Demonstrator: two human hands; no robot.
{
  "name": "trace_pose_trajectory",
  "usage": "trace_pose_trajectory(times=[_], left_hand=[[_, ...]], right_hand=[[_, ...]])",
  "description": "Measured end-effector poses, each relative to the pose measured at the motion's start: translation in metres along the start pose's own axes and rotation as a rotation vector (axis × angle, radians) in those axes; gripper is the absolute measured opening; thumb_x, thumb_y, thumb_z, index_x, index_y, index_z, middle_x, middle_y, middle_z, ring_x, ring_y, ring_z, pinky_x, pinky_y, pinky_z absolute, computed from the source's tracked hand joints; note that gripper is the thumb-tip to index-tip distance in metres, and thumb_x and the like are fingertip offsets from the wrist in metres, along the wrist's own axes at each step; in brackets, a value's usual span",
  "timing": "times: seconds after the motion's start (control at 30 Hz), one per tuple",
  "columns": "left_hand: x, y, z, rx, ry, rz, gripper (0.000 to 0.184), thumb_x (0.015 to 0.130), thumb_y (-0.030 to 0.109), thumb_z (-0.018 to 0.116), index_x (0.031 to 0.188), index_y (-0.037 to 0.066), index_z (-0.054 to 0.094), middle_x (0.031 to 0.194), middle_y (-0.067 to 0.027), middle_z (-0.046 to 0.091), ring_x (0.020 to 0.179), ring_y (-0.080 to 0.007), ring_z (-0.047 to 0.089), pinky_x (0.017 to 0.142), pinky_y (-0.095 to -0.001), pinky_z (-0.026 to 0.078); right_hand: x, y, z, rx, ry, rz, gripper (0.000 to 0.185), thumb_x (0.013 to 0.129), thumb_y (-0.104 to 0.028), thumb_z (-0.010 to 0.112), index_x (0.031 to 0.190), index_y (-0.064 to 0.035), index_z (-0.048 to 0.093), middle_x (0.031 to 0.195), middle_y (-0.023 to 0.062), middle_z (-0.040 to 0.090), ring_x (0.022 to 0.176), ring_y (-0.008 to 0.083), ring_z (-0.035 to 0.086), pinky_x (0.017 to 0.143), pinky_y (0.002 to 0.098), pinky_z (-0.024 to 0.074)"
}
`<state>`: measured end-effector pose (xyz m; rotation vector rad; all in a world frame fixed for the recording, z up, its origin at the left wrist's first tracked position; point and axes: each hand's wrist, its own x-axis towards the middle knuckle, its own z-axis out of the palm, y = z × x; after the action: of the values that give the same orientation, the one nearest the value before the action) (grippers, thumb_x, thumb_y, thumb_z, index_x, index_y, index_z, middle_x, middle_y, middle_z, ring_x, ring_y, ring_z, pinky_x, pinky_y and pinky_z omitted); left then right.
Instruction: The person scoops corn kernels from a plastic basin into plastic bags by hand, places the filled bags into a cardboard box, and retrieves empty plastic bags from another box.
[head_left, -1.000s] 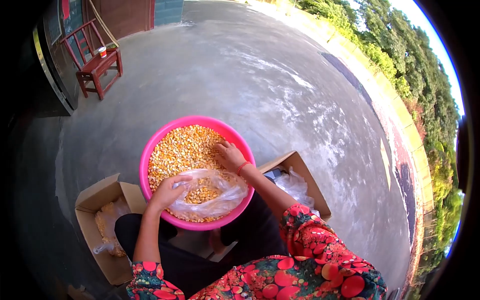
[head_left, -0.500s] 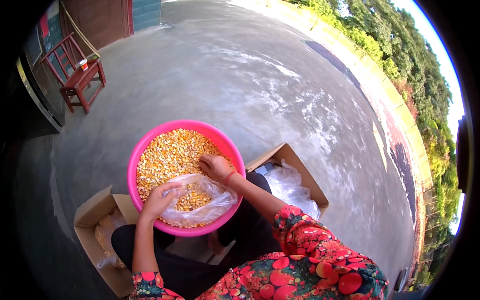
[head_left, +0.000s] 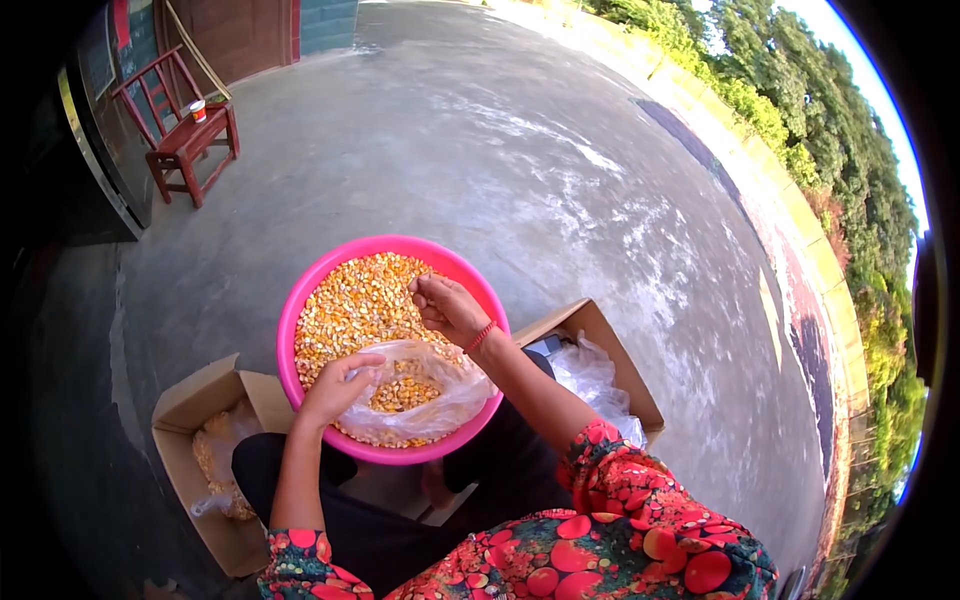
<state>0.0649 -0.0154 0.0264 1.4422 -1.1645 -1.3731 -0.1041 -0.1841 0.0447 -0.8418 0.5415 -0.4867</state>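
While my left hand (head_left: 338, 390) pinches the clear plastic bag (head_left: 443, 408) inside the pink basin (head_left: 289, 330), its mouth lies just left and bodyward of my curled right hand (head_left: 450, 309) (any corn kernels (head_left: 350, 302) inside? can't tell).

The left hand (head_left: 340, 390) and the right hand (head_left: 452, 308) made two hands; the left box (head_left: 200, 395) and the right box (head_left: 617, 352) made two boxes. There was one basin (head_left: 395, 243), one chair (head_left: 187, 140), one cup (head_left: 198, 111) and one bracelet (head_left: 481, 336). The basin held one bag (head_left: 450, 398), plus kernels (head_left: 350, 300) too many to count.
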Motion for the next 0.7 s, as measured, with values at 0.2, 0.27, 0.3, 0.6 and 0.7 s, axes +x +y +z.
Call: trace_pose_trajectory(times=[0.2, 0.27, 0.3, 0.6, 0.7], left_hand=[[0.003, -0.01, 0.001, -0.032, 0.043, 0.065, 0.025, 0.087, 0.011, 0.053, 0.11, 0.002, 0.059, 0.085, 0.0028, 0.06, 0.062, -0.0011, 0.046, 0.055, -0.0167, 0.038], [0.005, -0.019, -0.004, -0.163, -0.023, -0.009, 0.026, 0.088, 0.004, 0.049, 0.112, -0.002, 0.057, 0.098, -0.0033, 0.061, 0.087, -0.0081, 0.055, 0.079, -0.0231, 0.044], [0.005, -0.018, -0.004, -0.164, -0.022, -0.01, 0.026, 0.088, 0.004, 0.049, 0.112, -0.002, 0.057, 0.098, -0.0033, 0.061, 0.087, -0.0081, 0.055, 0.079, -0.0231, 0.044], [-0.001, -0.002, 0.001, -0.01, 0.034, 0.029, 0.026, 0.087, 0.009, 0.051, 0.111, 0.002, 0.059, 0.087, 0.0023, 0.059, 0.064, -0.0007, 0.047, 0.056, -0.0166, 0.039], [0.001, -0.007, 0.0, -0.02, 0.026, 0.067, 0.028, 0.085, 0.007, 0.052, 0.112, 0.002, 0.059, 0.089, 0.0026, 0.06, 0.063, -0.0007, 0.045, 0.056, -0.0165, 0.039]], right_hand=[[-0.034, 0.028, 0.053, -0.278, -0.169, 0.047, 0.021, 0.093, -0.022, 0.047, 0.085, -0.0059, 0.057, 0.07, -0.0019, 0.053, 0.059, 0.0047, 0.047, 0.052, 0.0187, 0.0362], [-0.038, 0.044, 0.053, -0.464, -0.344, -0.076, 0.02, 0.092, -0.02, 0.049, 0.087, -0.0036, 0.058, 0.074, -0.0008, 0.057, 0.068, 0.0062, 0.052, 0.063, 0.0208, 0.0423], [-0.04, 0.048, 0.053, -0.558, -0.373, -0.064, 0.018, 0.091, -0.018, 0.052, 0.089, -0.001, 0.059, 0.079, 0.0003, 0.059, 0.076, 0.0077, 0.055, 0.072, 0.0238, 0.0446], [-0.01, 0.013, 0.008, -0.944, 0.051, -0.377, 0.017, 0.09, -0.013, 0.051, 0.092, 0.0009, 0.06, 0.086, 0.0039, 0.062, 0.084, 0.0099, 0.057, 0.074, 0.0258, 0.046], [0.01, 0.022, -0.036, -1.304, 0.226, -0.552, 0.02, 0.083, -0.016, 0.055, 0.099, -0.0044, 0.06, 0.099, 0.013, 0.06, 0.094, 0.0289, 0.056, 0.082, 0.0363, 0.0451]])
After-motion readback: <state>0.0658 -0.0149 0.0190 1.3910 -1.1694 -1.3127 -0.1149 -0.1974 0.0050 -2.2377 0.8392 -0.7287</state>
